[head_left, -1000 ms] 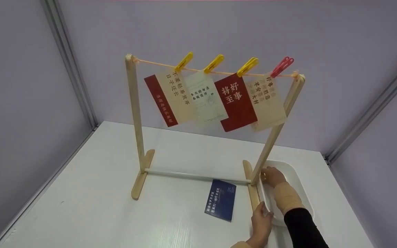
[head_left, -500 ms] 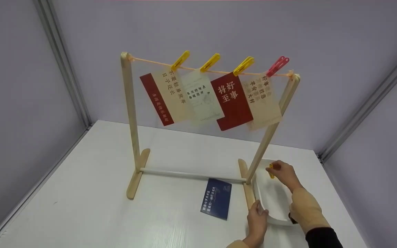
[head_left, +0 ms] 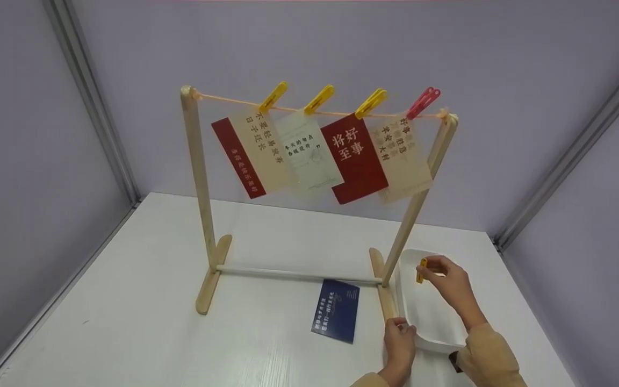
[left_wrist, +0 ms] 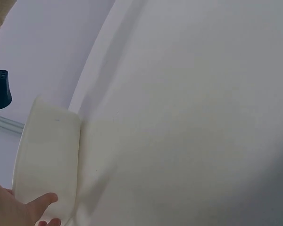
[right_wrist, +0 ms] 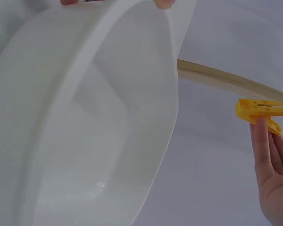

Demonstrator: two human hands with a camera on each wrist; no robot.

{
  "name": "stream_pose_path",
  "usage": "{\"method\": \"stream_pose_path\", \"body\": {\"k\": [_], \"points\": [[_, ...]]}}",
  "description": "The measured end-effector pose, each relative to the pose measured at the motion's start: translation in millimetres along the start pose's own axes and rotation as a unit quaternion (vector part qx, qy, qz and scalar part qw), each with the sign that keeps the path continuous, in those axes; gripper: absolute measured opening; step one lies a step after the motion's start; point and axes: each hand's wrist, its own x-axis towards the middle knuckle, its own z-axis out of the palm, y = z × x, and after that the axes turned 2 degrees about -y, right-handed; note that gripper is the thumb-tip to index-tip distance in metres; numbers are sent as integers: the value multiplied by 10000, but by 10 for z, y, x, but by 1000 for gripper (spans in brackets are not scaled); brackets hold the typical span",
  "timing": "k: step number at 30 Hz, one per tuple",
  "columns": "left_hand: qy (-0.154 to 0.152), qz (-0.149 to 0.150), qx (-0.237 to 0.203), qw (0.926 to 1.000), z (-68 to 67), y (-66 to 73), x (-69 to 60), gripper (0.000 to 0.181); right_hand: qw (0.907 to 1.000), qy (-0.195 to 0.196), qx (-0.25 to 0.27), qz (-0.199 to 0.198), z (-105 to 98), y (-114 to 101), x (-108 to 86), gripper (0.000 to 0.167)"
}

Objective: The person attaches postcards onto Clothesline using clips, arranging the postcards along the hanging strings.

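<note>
A yellow clothespin (head_left: pixel 421 271) is pinched between the thumb and fingers of my right hand (head_left: pixel 452 282), above the white tray (head_left: pixel 433 317). In the right wrist view the same clothespin (right_wrist: pixel 254 109) shows large, apart from the tray's rim. My left hand (head_left: pixel 400 344) grips the tray's near left corner, beside the rack's right foot. From the left wrist, the thumb lies against the tray's outer wall (left_wrist: pixel 49 150). A dark blue card (head_left: pixel 336 312) with white writing lies flat on the table, left of that hand.
A wooden rack (head_left: pixel 196 177) carries an orange string (head_left: pixel 229 100). Yellow clothespins (head_left: pixel 320 99) and a red clothespin (head_left: pixel 423 103) hold several cards there, among them a red card (head_left: pixel 358 161). A white rod (head_left: pixel 299 273) joins the rack's feet. Grey walls enclose the white table (head_left: pixel 153 322).
My right hand has come up out of the tray with a yellow clothespin and drawn slightly right. The left hand stays at the tray's corner. The head view has shifted a little.
</note>
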Motion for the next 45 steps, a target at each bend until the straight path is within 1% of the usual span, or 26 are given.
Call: {"method": "stream_pose_path", "body": {"k": [3,8,10,13,16,19,20,21,22,24,26,27,29,31,33,34,36,37,38,39,40,41,42,43,44,45], "points": [[116,-48,-8,9999,10,3,-21,15,9996,132,139,222,-65,39,-91,45],[253,-102,-41,9996,4,12,-32,15,9960,295,617,569,-133,161,-248,51],[251,-108,-110,9996,-4,13,-28,15,9952,364,699,589,-124,208,-297,51],[229,-102,-217,9995,-12,14,-17,14,9945,475,795,498,-78,316,-352,48],[241,-106,-273,9993,-13,15,-5,12,9923,590,1032,350,15,633,-342,42],[310,-182,-277,9990,-12,19,10,11,9893,709,1221,361,153,1071,-291,38],[316,-229,-270,9989,-14,22,16,11,9861,669,1499,241,183,1134,-307,36],[337,-261,-260,9988,-16,22,21,11,9861,656,1497,282,222,1215,-305,37],[344,-297,-249,9987,-20,22,25,11,9853,750,1496,343,275,1303,-301,38],[343,-351,-217,9986,-27,17,31,11,9834,902,1520,404,360,1398,-313,41],[312,-390,-196,9986,-35,3,31,12,9817,1054,1488,548,432,1424,-346,44],[308,-404,-176,9986,-40,-4,28,12,9819,1187,1273,745,479,1493,-336,47],[293,-419,-124,9986,-57,-19,19,14,9785,1363,1281,870,535,1517,-363,47],[321,-323,-79,9989,-101,-27,20,16,9771,1467,1217,940,568,1519,-390,48],[316,-153,-4,9994,-189,-10,55,19,9758,1557,1183,981,585,1513,-403,48],[296,-25,15,9996,-254,2,88,20,9751,1595,1166,1011,590,1511,-405,48],[192,336,184,9991,-425,39,188,22,9759,1595,1078,1025,586,1486,-409,50],[72,544,354,9979,-522,60,253,22,9762,1578,1076,1026,581,1471,-410,50],[-75,737,623,9953,-626,83,319,23,9765,1559,1075,1027,571,1455,-412,50],[-255,953,1032,9898,-732,104,378,24,9768,1531,1080,1040,559,1447,-412,50],[-464,1110,1575,9802,-834,121,432,25,9778,1513,1000,1045,545,1446,-412,50],[-676,1278,2302,9624,-930,136,479,27,9782,1505,963,1056,527,1448,-413,50],[-887,1417,3075,9368,-1015,148,515,33,9795,1421,990,1027,497,1441,-420,50],[-1089,1522,3857,9034,-1088,157,541,41,9796,1432,946,1041,472,1448,-423,49],[-1267,1610,4597,8642,-1149,162,554,51,9803,1444,856,1044,448,1462,-423,49],[-1432,1690,5234,8228,-1195,158,560,62,9803,1468,806,1046,425,1477,-423,49]]}}
